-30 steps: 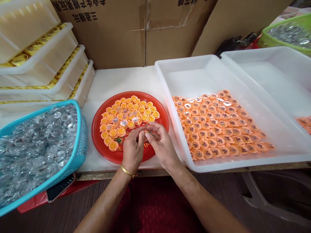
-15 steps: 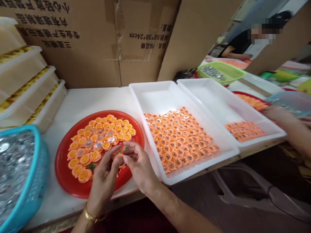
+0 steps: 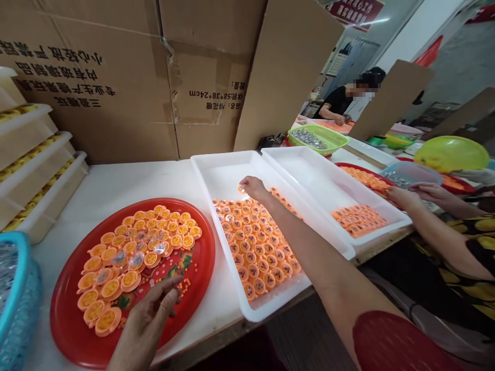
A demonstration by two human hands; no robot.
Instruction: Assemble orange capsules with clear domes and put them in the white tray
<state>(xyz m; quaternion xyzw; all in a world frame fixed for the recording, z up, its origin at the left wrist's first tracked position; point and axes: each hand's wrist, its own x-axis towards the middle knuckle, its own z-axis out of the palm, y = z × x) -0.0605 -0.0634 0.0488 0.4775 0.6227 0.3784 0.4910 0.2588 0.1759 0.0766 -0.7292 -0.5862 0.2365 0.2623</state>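
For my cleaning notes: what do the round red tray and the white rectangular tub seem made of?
Round red tray: likely glossy plastic, its rim shines. White rectangular tub: probably matte plastic, slightly translucent, with thin moulded walls.

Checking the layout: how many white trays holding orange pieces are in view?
2. The near tray lies under the right hand; the far tray lies beside it on the right. The left stack, partly hidden, shows only yellow.

Red tray (image 3: 201, 268) (floral), orange caps (image 3: 251, 242).
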